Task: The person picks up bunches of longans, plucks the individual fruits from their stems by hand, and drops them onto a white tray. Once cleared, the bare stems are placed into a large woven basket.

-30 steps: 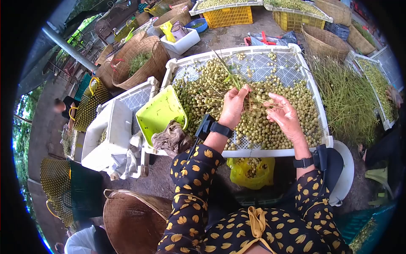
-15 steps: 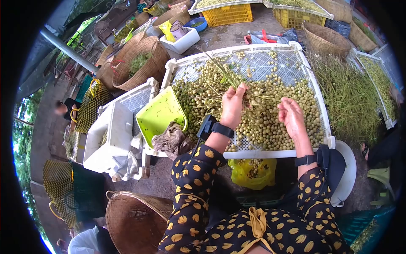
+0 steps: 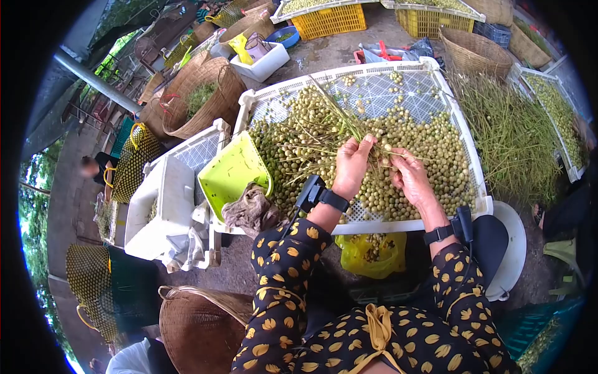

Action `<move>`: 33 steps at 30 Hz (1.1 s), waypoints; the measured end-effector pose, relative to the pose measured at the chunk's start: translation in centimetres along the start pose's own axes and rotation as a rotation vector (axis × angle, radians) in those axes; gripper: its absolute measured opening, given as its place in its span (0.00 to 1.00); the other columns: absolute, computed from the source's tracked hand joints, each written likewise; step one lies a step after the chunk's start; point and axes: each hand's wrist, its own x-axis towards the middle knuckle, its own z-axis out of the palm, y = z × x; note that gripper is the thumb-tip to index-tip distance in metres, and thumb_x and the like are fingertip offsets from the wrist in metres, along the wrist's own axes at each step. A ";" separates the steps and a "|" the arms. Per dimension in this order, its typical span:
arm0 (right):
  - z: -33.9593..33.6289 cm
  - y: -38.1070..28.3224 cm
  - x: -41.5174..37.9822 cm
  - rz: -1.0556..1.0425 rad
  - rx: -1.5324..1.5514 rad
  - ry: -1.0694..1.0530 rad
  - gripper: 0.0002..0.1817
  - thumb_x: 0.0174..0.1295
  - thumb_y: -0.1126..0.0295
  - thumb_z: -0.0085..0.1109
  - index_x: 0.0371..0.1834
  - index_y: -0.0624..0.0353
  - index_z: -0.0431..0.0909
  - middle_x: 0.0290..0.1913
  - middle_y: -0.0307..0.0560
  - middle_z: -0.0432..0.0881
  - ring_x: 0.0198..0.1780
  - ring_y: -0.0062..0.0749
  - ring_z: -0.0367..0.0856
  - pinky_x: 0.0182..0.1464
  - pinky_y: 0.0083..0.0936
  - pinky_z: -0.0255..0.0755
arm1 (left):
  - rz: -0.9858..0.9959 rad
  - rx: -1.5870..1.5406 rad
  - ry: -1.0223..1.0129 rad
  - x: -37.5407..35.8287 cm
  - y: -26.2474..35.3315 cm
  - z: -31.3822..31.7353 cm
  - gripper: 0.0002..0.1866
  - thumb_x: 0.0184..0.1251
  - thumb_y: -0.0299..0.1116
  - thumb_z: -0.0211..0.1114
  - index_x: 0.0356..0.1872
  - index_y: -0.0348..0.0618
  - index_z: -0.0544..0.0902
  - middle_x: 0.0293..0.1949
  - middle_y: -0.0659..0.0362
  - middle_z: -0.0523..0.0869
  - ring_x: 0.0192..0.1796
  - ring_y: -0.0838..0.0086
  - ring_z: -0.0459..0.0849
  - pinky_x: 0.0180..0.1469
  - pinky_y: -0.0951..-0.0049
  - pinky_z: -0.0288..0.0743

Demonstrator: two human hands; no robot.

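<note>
My left hand [image 3: 352,167] is closed around a bunch of thin green-brown stems [image 3: 339,113], whose long ends point up and away from me. Just to its right, my right hand [image 3: 411,177] pinches at the near end of the bunch, where a few small round fruits show at the fingertips. Exactly what lies between those fingers is partly hidden. Beneath both hands, loose round yellow-green fruits [image 3: 436,181] cover much of a white mesh tray [image 3: 367,229]. More stems lie among the fruits beside my left hand.
A lime-green scoop bin [image 3: 233,168] and a crumpled brown cloth [image 3: 250,209] sit at the tray's left. Cut stems [image 3: 507,137] are heaped on the right. A yellow bag [image 3: 374,257] is under the near edge. A woven basket [image 3: 199,330] stands lower left; a person [image 3: 99,167] is far left.
My right hand has moved left and in to the stem bunch, its fingers closing there. My left hand still grips the stems, slightly lower and to the right.
</note>
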 end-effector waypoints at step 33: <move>0.2 -0.9 -0.5 0.252 -0.223 -0.168 0.24 0.63 0.60 0.57 0.61 0.55 0.67 0.42 0.30 0.79 0.29 0.11 0.71 0.25 0.09 0.62 | -0.088 -0.092 -0.150 0.3 -0.9 -1.9 0.12 0.69 0.39 0.56 0.39 0.41 0.78 0.34 0.63 0.80 0.32 0.82 0.78 0.31 0.80 0.72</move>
